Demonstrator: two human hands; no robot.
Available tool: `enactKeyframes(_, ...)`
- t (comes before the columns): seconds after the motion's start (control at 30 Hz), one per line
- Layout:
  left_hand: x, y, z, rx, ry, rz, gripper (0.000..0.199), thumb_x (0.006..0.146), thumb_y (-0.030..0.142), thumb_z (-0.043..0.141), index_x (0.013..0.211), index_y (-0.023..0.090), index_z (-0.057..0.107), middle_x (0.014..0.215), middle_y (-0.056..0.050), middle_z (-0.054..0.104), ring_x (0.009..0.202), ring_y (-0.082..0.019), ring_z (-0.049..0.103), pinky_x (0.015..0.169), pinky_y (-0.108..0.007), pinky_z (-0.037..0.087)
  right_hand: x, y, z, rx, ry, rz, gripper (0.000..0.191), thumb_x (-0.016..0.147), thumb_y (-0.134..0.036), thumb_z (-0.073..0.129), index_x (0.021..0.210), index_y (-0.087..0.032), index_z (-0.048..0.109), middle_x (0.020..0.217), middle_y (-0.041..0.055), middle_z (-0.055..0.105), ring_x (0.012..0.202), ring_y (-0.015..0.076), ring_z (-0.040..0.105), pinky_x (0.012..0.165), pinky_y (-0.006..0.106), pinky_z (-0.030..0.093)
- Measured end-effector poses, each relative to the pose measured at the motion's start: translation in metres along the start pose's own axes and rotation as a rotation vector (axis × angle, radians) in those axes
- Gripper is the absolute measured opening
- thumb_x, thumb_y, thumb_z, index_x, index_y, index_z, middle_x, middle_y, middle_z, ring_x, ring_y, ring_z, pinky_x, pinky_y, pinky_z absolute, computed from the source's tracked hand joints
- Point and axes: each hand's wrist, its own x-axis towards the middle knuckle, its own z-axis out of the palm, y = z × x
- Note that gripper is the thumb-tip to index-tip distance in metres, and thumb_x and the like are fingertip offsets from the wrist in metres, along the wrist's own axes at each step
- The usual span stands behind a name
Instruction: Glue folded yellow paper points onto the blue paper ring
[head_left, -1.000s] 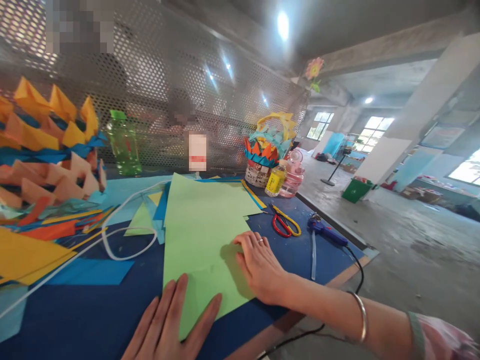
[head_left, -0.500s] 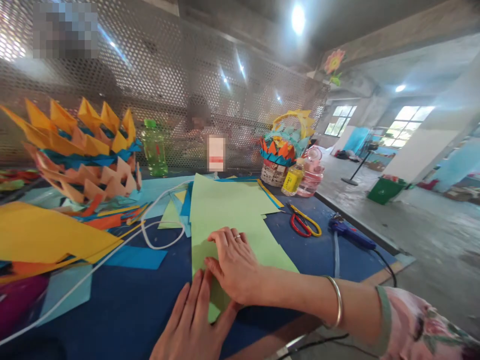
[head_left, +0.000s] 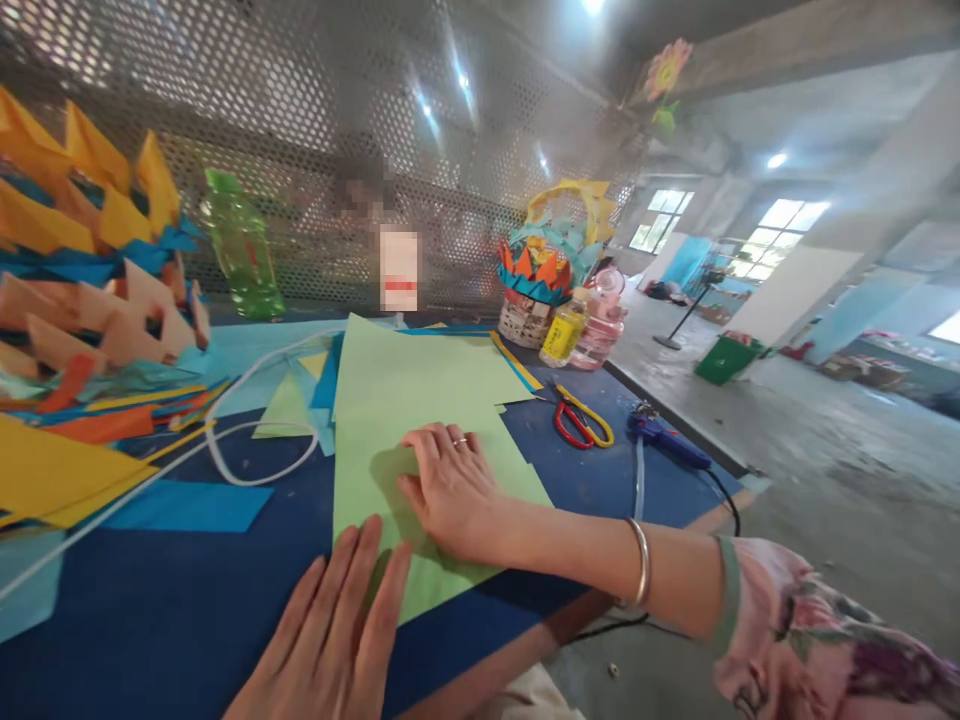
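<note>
A light green sheet of paper (head_left: 442,450) lies on the blue table top (head_left: 187,610), with more green paper (head_left: 420,370) at its far end. My right hand (head_left: 457,495), with a ring and a silver bangle, rests palm down on the middle of the sheet, its fingers slightly bent. Nearer to me, my left hand (head_left: 330,620) lies flat with its fingers stretched out, the fingertips over the sheet's near left edge. Neither hand grips anything that I can see. The palms hide parts of the paper beneath them.
Red and yellow scissors (head_left: 581,415) and a blue glue gun (head_left: 667,440) lie to the right. Bottles (head_left: 566,330) and a folded-paper basket (head_left: 532,290) stand behind. On the left are a large folded-paper piece (head_left: 97,240), a white cable (head_left: 266,480) and coloured paper strips (head_left: 187,507).
My left hand has drawn back towards me and apart from my right hand. More of the green sheet's near end shows, lying flatter. The view has turned slightly.
</note>
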Motion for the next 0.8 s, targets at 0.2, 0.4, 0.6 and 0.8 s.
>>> enactKeyframes(0.2, -0.004, -0.001, -0.001, -0.035, -0.015, -0.032, 0.067, 0.096, 0.043, 0.043, 0.152, 0.008, 0.03, 0.152, -0.023, 0.045, 0.14, -0.036, 0.044, 0.117, -0.046, 0.031, -0.007, -0.016, -0.004, 0.061, 0.043, -0.03, 0.032, 0.097, -0.025, 0.044, 0.127, -0.014, 0.046, 0.125, 0.0112, 0.056, 0.109, 0.0271, 0.048, 0.095, 0.044, 0.039)
enactKeyframes(0.4, -0.002, -0.005, -0.002, -0.048, 0.013, 0.018, 0.099, 0.088, 0.075, 0.042, 0.152, 0.002, 0.026, 0.15, -0.031, 0.042, 0.137, -0.043, 0.046, 0.108, -0.052, 0.043, -0.015, -0.037, -0.013, 0.121, 0.016, -0.13, 0.043, 0.091, -0.017, 0.047, 0.133, -0.014, 0.041, 0.132, 0.0089, 0.055, 0.113, 0.0243, 0.048, 0.098, 0.04, 0.038)
enactKeyframes(0.6, 0.006, -0.006, -0.008, -0.04, 0.012, 0.059, 0.117, 0.077, 0.084, 0.048, 0.153, -0.001, 0.023, 0.151, -0.032, 0.041, 0.138, -0.044, 0.044, 0.115, -0.05, 0.034, -0.029, 0.002, -0.017, 0.03, -0.019, -0.048, 0.052, 0.085, -0.015, 0.049, 0.136, -0.015, 0.039, 0.133, 0.0115, 0.054, 0.112, 0.0257, 0.048, 0.097, 0.042, 0.038)
enactKeyframes(0.8, 0.007, -0.005, -0.014, -0.045, -0.013, 0.06, 0.12, 0.074, 0.084, 0.05, 0.152, -0.004, 0.025, 0.152, -0.032, 0.04, 0.142, -0.043, 0.038, 0.118, -0.048, 0.026, -0.052, 0.057, -0.027, -0.037, 0.015, 0.134, 0.041, 0.09, -0.01, 0.036, 0.131, -0.011, 0.045, 0.124, 0.0179, 0.056, 0.105, 0.029, 0.049, 0.09, 0.049, 0.041)
